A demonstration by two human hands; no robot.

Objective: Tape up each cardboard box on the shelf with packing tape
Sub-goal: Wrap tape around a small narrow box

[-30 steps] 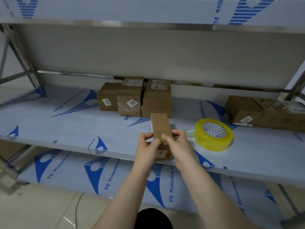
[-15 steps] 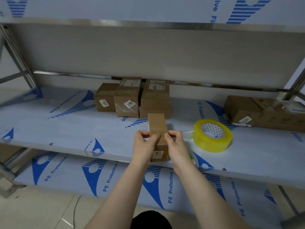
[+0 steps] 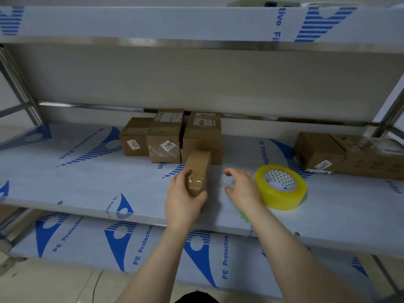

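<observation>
as left hand [image 3: 183,200] grips box [image 3: 197,165], rear label [image 3: 168,145] reads 1107.

Looks like a stockroom or packing area. Tiered metal shelving [image 3: 65,178] under both hands, wrapped in white protective film [image 3: 328,215] printed in blue. Beyond the left hand [image 3: 185,200], a cluster of sealed cardboard boxes [image 3: 166,141] with printed stickers, one numbered 1107. Just right of the right hand [image 3: 242,189], a roll of yellowish packing tape [image 3: 282,186]; farther right, more labelled boxes [image 3: 317,152]. Below the forearms, a lower shelf [image 3: 87,243] in the same film, and a pale tiled floor [image 3: 43,285].
</observation>
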